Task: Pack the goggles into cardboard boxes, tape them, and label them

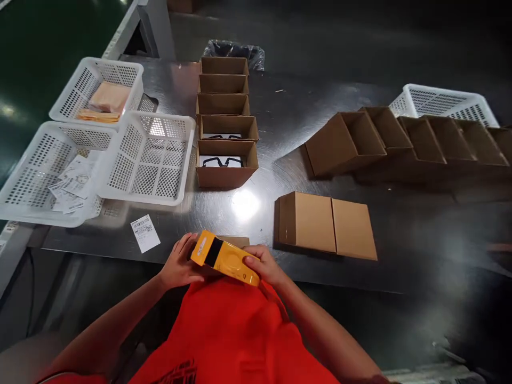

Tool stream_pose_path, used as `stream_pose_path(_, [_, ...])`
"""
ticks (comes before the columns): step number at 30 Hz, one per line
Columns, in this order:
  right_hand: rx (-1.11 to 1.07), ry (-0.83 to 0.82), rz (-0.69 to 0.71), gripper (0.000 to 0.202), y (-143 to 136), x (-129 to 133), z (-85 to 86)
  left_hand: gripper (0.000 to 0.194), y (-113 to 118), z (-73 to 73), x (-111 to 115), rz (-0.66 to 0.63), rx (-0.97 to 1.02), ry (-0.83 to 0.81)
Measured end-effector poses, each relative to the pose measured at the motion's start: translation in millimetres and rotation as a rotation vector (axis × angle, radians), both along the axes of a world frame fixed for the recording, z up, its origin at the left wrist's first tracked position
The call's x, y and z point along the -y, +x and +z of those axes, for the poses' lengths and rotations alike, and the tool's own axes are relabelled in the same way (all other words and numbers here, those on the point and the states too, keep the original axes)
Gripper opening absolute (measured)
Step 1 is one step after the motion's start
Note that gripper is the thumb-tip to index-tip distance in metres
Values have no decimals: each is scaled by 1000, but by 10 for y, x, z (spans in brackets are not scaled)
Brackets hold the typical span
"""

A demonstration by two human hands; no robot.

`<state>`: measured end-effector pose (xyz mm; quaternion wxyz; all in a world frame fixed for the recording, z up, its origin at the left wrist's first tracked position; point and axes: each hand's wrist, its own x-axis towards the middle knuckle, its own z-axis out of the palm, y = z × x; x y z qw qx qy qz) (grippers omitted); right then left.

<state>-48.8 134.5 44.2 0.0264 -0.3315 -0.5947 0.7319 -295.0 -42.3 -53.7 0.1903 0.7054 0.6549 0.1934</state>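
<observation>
My right hand (264,264) is closed on the right end of a yellow device (230,260) with a black band, its thumb on top. The device is tilted, its left end higher, above a cardboard box (238,241) at the table's front edge. Beside the device's left end is my left hand (182,264), fingers apart and partly round the box's left side; its contact with the box is partly hidden. A white printed label (145,233) lies on the table to the left.
White baskets (146,200) stand at the left, some with papers and packets. A column of open boxes (228,178) stands behind my hands. More open boxes (330,144) and a flap-open box (314,221) are at the right. A lined bin (256,57) is at the back.
</observation>
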Motion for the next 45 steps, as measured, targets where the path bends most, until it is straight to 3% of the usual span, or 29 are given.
stream_pose_path(2, [29,15,89,68,-59,-71,-51,67,27,67,-15,9,38,-42])
stream_pose_path(5, [84,34,181,66,-21,-154,-66,42,111,292,-7,49,119,-100])
stream_pose_path(7, [111,42,212,66,22,-182,-51,33,209,492,6,251,236,-76])
stream_pose_path(9, [128,59,236,67,44,-190,-40,37,315,694,-11,573,486,-73])
stream_pose_path(11, [146,78,257,68,42,-190,-41,46,390,859,-80,804,880,-192])
stream_pose_path(13, [169,86,275,68,22,-191,-43,44,416,954,-186,859,1254,-366])
stream_pose_path(15, [189,81,295,67,-14,-197,-27,38,408,968,-287,849,1410,-443])
stream_pose_path(19, [240,28,337,63,-148,-208,107,30,312,820,-312,909,1261,-368])
stream_pose_path(23, [347,12,429,57,-337,-226,289,21,-33,593,-45,1035,1129,-294])
stream_pose_path(26, [403,58,435,59,-470,-234,344,22,-358,383,192,1116,1083,-305])
stream_pose_path(29, [465,141,444,57,-590,-207,331,26,-487,95,294,1121,1047,-362])
stream_pose_path(32, [514,211,455,58,-671,-153,308,30,-338,-227,219,1113,974,-415])
stream_pose_path(36, [531,226,455,59,-681,-102,303,27,122,-514,15,1075,831,-427])
stream_pose_path(40, [532,211,431,59,-630,-98,296,22,404,-582,-70,994,681,-434])
stream_pose_path(45, [518,176,390,61,-587,-108,254,25,268,-501,23,893,494,-526])
